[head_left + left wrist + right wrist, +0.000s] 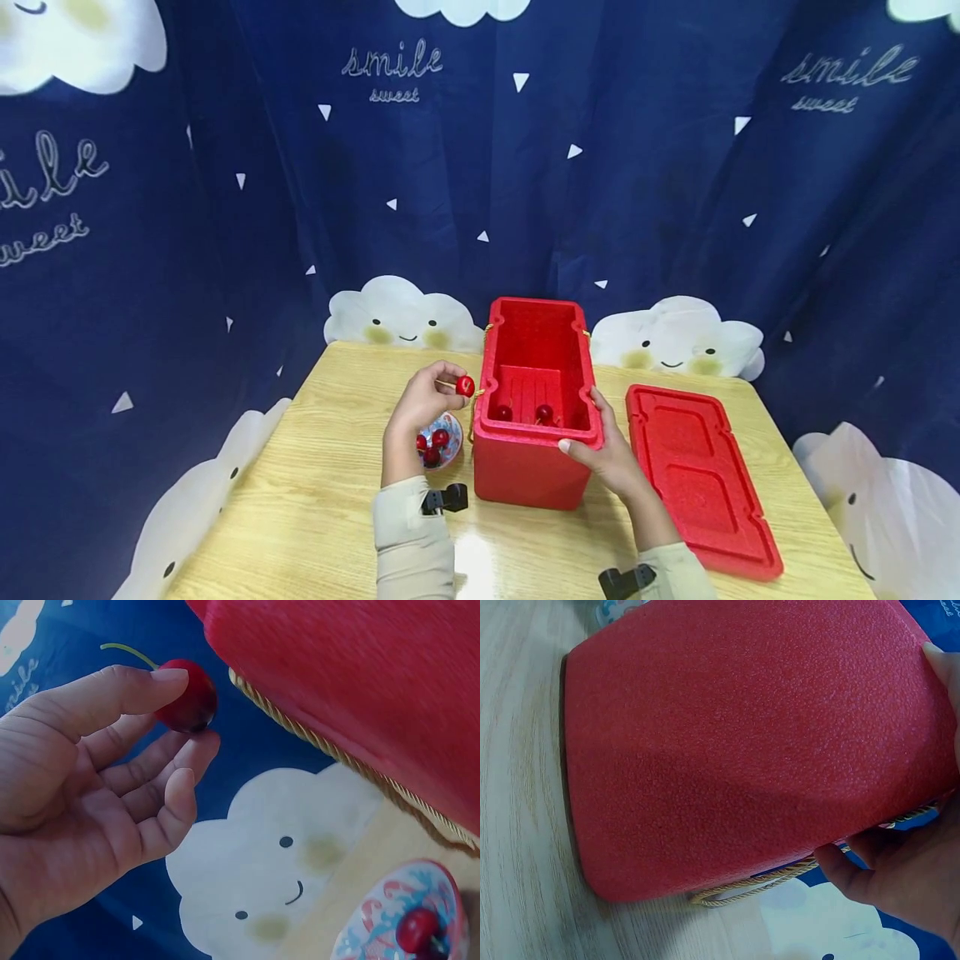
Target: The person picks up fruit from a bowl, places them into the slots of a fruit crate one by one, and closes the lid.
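Observation:
My left hand (424, 402) pinches a dark red cherry (187, 696) with a green stem between thumb and fingers, just left of the rim of a red foam box (532, 471). The box has no lid on it, and a few cherries (544, 412) lie on its floor at the near end. With the thumb on the near rim and fingers along the right side, my right hand (611, 450) grips the box's near right corner. Below my left hand, partly hidden by it, a blue-and-red patterned bowl (454, 446) holds several cherries (440, 437).
A red lid (693, 467) lies flat on the wooden table (300, 483), right of the box. Gold cord (315, 739) hangs along the box's sides. Behind the table hangs a dark blue curtain (450, 167) with white clouds.

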Tool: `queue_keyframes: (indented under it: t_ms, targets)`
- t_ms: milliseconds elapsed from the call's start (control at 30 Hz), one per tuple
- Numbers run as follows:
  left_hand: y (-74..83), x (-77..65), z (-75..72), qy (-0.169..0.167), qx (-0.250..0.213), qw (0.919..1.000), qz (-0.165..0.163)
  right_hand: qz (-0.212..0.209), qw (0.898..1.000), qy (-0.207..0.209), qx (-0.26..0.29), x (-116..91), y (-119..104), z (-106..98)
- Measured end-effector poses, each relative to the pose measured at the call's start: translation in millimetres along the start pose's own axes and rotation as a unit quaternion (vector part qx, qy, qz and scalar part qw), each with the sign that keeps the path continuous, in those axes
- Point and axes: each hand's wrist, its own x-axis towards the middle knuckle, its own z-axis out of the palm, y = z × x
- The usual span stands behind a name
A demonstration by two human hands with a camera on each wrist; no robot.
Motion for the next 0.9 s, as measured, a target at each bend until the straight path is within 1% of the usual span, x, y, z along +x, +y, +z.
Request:
queue_keyframes:
  t_ms: [67, 200, 433, 567, 667, 733, 833, 900]
  targets:
    - [4.1, 2.9, 0.6, -0.008, -0.002, 0.9999, 0.008, -0.002, 1.0, -0.001, 0.001, 0, 0, 0]
    - [13.4, 10.5, 1.9, -0.025, -0.007, 0.9996, 0.013, -0.006, 1.0, -0.002, -0.002, -1, 0, -2]
    - [28.8, 22.0, 3.3, -0.06, 0.009, 0.9981, 0.004, -0.002, 1.0, -0.002, -0.003, -1, 0, -3]
    - [36.2, 27.1, 4.7, -0.079, 0.008, 0.9968, 0.01, 0.002, 1.0, -0.001, -0.007, -1, 0, -2]
    - [38.0, 33.1, 6.2, -0.098, -0.005, 0.9951, 0.015, 0.006, 1.0, -0.002, -0.007, -1, 1, -1]
    - [37.5, 38.4, 7.8, -0.116, -0.023, 0.9929, 0.013, 0.005, 1.0, -0.002, -0.009, -1, 1, 0]
    - [37.6, 47.3, 10.3, -0.142, -0.044, 0.9889, 0.004, -0.002, 1.0, -0.003, -0.005, -1, 0, 0]
    - [39.4, 52.2, 11.7, -0.155, -0.047, 0.9868, -0.007, -0.006, 1.0, -0.004, -0.004, -1, 0, 0]
